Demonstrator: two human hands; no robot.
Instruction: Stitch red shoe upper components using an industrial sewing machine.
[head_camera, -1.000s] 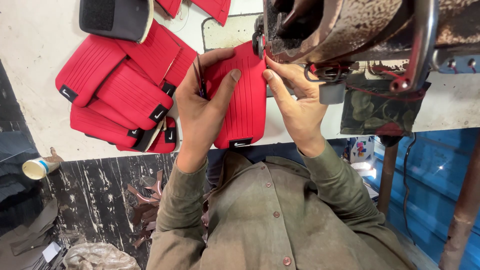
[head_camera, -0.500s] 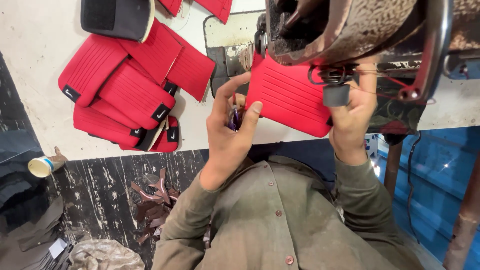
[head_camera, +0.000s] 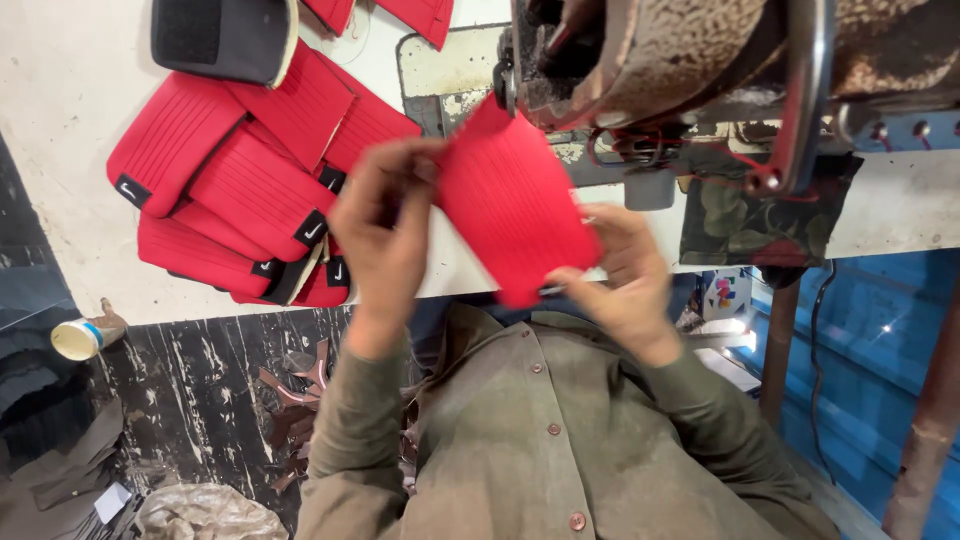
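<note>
I hold a red ribbed padded fabric piece (head_camera: 510, 200) up over the table edge, just in front of the sewing machine (head_camera: 650, 60). My left hand (head_camera: 385, 225) grips its left edge with fingers and thumb. My right hand (head_camera: 620, 275) pinches its lower right corner from underneath. The piece is tilted, its top corner close to the machine's needle area. It is motion-blurred, so its details are unclear.
A stack of several similar red pieces with small black tabs (head_camera: 250, 180) lies on the white table (head_camera: 70, 90) at the left, with a black pad (head_camera: 220, 35) above it. A camouflage cloth (head_camera: 760, 215) hangs below the machine. A small spool (head_camera: 80, 338) sits at lower left.
The red piece has been turned and brought left, away from under the machine. My left hand shifted to its left edge and my right hand dropped to its lower corner.
</note>
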